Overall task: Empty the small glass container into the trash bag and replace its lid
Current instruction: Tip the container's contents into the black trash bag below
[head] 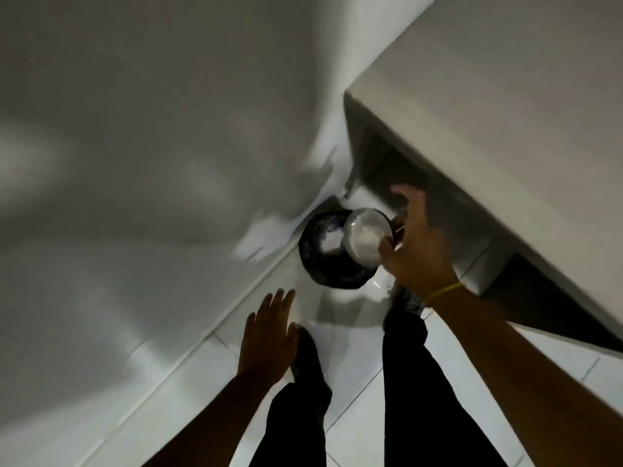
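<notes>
A person stands on a white tiled floor [357,392] in the corner of a dim room, looking straight down past 2 legs in dark trousers. The right hand [416,251], with a thin yellow band [445,290] at the wrist, holds a small round clear glass container [365,235], fingers [404,197] wrapped around its side. The container is tilted with its open mouth turned partly up toward the camera, showing white contents inside. It hangs directly above a black trash bag [332,269] sitting open on the floor in the corner, with some white material already in it. The left hand [268,342] is empty, fingers spread flat and released, low beside the left leg. No lid is visible. A white worktop [505,106] juts in from the right. The risk, as judged here: the container is held off to the bag's right edge, so a quick tip could spill contents onto the floor, and smooth glass gripped 1-handed could slip.
</notes>
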